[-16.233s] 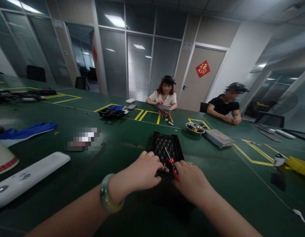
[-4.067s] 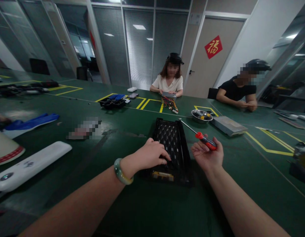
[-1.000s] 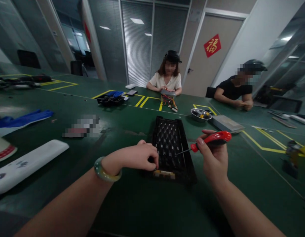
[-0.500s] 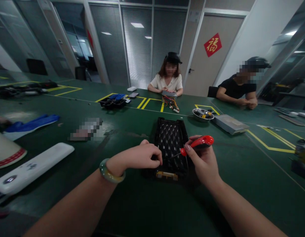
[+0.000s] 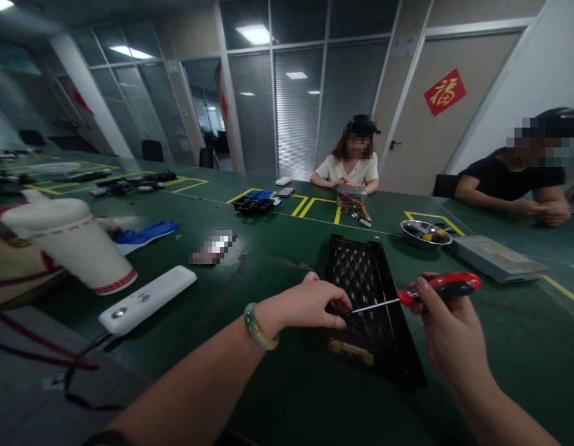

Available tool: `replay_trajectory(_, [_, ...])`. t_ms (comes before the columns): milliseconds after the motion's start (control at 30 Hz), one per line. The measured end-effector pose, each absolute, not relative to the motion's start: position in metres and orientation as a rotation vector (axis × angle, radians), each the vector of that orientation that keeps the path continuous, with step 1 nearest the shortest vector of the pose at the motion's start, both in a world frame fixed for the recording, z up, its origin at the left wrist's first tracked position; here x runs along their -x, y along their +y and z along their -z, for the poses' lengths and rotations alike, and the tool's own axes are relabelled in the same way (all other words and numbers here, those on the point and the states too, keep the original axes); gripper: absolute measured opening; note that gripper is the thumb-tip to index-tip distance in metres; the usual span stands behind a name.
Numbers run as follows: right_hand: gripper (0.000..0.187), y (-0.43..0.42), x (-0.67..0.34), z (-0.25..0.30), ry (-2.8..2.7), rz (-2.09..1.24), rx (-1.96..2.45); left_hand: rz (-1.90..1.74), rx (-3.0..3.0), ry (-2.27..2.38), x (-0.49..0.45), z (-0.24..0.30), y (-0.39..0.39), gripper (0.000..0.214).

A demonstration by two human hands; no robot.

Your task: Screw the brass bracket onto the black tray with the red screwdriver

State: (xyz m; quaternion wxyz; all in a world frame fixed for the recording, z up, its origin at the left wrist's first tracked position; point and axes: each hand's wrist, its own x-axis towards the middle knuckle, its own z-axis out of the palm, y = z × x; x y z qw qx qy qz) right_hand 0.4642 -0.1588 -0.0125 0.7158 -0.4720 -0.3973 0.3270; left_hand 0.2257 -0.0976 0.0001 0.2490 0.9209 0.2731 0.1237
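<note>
left hand: the left hand sits at the upper left of the lower middle, fingers curled down at the frame's left rail; whether it pinches anything is hidden. a green jade bangle circles the wrist.
right hand: the right hand, at the lower right, wraps its fingers around a screwdriver.
screwdriver: red and black handle, thin steel shaft pointing left across the frame; its tip ends just beside the left fingers, and contact cannot be told.
frame: a black plastic lattice frame lies flat on the green bench, lower centre, between the hands, with a yellow-gold part at its near end.
right of the frame: a steel bowl of small parts and a grey flat box sit on the bench.
left of the frame: a long white pad with a dark cable, a white cup with a red band, blue gloves, and a pixelated object.
far end: a black tray with blue items and a bundle of coloured wires lie near a co-worker in a cream top.
right edge: a co-worker in a black shirt sits with hands together.
</note>
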Motion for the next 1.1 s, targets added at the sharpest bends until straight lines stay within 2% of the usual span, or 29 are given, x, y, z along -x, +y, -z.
replay_trajectory(233, [0.034, -0.157, -0.461, 0.009, -0.779, -0.759, 0.962, -0.301, -2.544, 0.759, -0.23, 0.002, -0.098, 0.017])
replay_trajectory(767, [0.021, -0.158, -0.475, 0.011, -0.924, -0.592, 1.001, -0.315, -2.605, 0.784, -0.246, 0.005, -0.113, 0.027])
replay_trajectory(1000, [0.016, -0.163, -0.474, 0.007, -1.042, -0.473, 1.046, -0.454, -2.375, 0.972, -0.247, 0.006, -0.107, 0.019])
replay_trajectory(1100, [0.016, -0.163, -0.473, 0.005, -1.049, -0.468, 1.056, -0.504, -2.205, 0.997, -0.245, 0.007, -0.104, 0.024])
